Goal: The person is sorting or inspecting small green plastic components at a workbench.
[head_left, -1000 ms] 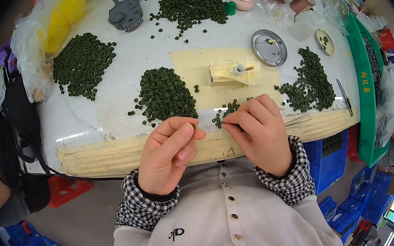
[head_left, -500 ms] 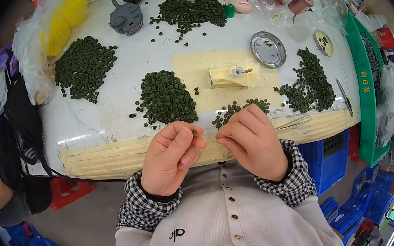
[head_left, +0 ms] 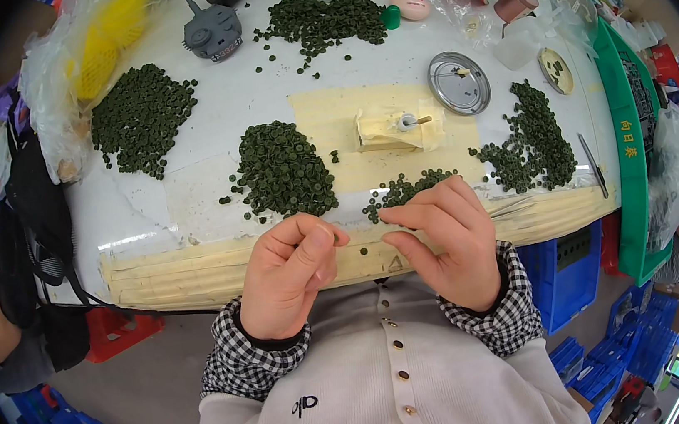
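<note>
My left hand [head_left: 286,275] is held above the front edge of the table, its thumb pressed against the curled index finger. Whatever may sit in that pinch is hidden. To its right, my right hand [head_left: 456,240] has thumb and index finger apart with nothing between them. A single small dark green disc [head_left: 363,251] shows in the gap between the hands, over the taped table edge. Just beyond my left hand is a heap of small green wheel-like discs [head_left: 280,168]. A smaller cluster of green ringed discs [head_left: 404,189] lies beyond my right fingertips, partly covered by them.
More green pieces lie in a left heap [head_left: 143,119], a far heap [head_left: 326,21] and a right heap [head_left: 544,134]. A tape-covered block [head_left: 381,133] stands mid-table. Around it are a round metal lid [head_left: 459,85], a grey model turret [head_left: 212,32], a slim tool [head_left: 593,166] and a green crate [head_left: 629,179].
My right thumb and index finger have parted, and the right hand has drawn slightly right, away from the left. A green disc at the left fingertips no longer shows; one now appears between the hands.
</note>
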